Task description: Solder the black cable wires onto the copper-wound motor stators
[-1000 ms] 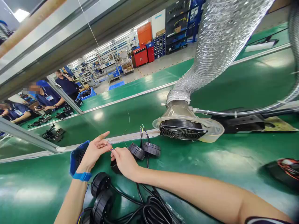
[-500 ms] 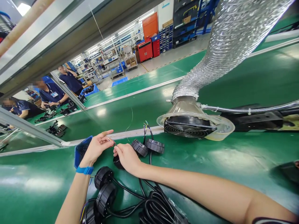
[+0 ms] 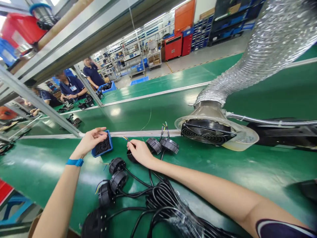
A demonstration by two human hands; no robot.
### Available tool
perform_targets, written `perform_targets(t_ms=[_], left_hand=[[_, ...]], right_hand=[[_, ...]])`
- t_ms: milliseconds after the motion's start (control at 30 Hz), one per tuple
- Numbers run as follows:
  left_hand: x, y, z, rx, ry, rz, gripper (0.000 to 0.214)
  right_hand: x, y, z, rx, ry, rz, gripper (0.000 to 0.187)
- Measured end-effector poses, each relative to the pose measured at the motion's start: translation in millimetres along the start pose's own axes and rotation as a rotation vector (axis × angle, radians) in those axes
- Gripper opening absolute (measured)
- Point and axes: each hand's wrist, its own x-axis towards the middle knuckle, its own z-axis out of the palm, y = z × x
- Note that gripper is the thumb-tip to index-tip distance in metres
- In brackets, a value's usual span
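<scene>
My left hand (image 3: 90,140) is open, with its fingertips just over a small blue bin (image 3: 109,144) of black parts. My right hand (image 3: 140,152) pinches a thin wire (image 3: 125,138) with a yellow tip, above a black round housing (image 3: 131,157) that it partly hides. Several more black round housings lie nearby, including one (image 3: 117,165) near my right wrist and one (image 3: 169,145) beyond my right hand. Their black cables run into a coiled bundle (image 3: 160,198) below my right forearm.
A round fan unit (image 3: 206,132) on a silver foil duct (image 3: 260,56) stands beyond my right arm. The green belt bench (image 3: 223,172) has a pale rail (image 3: 148,133) along its far side. Co-workers (image 3: 70,86) work at the bench beyond.
My left hand has left the wire and moved left over the blue bin, whose black contents now show. My right hand remains at the wire. The whole view has turned.
</scene>
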Motion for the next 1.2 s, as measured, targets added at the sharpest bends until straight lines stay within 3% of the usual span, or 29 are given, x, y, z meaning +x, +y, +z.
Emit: perform_targets(t_ms=[67, 167, 300, 400, 500, 600, 667, 800, 933, 1033, 1200], left_hand=[[-32.6, -4.4, -15.9, 0.017, 0.081, -0.033, 0.06], [-90.5, -22.8, -25.4, -0.021, 0.232, -0.065, 0.055], [-152.5, -76.3, -18.6, -0.059, 0.431, -0.181, 0.056], [-175.1, -117.8, -1.9, -0.052, 0.527, -0.252, 0.057], [-180.4, -141.3, 18.9, -0.027, 0.612, -0.265, 0.051], [-176.9, -148.0, 33.1, 0.0, 0.654, -0.255, 0.04], [-174.6, -148.4, 36.8, 0.019, 0.658, -0.251, 0.032], [-174.5, -149.1, 35.8, 0.065, 0.67, -0.266, 0.026], [-174.9, -152.7, 32.9, 0.105, 0.666, -0.281, 0.026], [-173.5, -156.2, 31.9, 0.125, 0.668, -0.284, 0.026], [-171.4, -156.5, 32.0, 0.138, 0.681, -0.28, 0.024]], right_hand=[[2.2, -1.6, -4.9, -0.075, -0.048, -0.01, 0.03], [5.6, -4.2, -16.0, -0.207, -0.109, -0.02, 0.031], [5.4, -8.3, -36.2, -0.417, -0.121, -0.004, 0.029], [-0.3, -11.9, -51.7, -0.566, -0.109, 0.016, 0.025], [-10.7, -21.5, -60.2, -0.683, -0.075, 0.018, 0.024], [-21.9, -43.1, -52.5, -0.74, -0.053, -0.062, 0.031], [-27.4, -62.8, -36.2, -0.733, -0.109, -0.168, 0.037], [-32.3, -99.1, 10.6, -0.686, -0.336, -0.365, 0.037], [-31.7, -111.7, 43.2, -0.716, -0.5, -0.373, 0.032], [-26.2, -108.2, 46.0, -0.765, -0.504, -0.321, 0.032], [-15.2, -95.9, 25.2, -0.833, -0.469, -0.196, 0.033]])
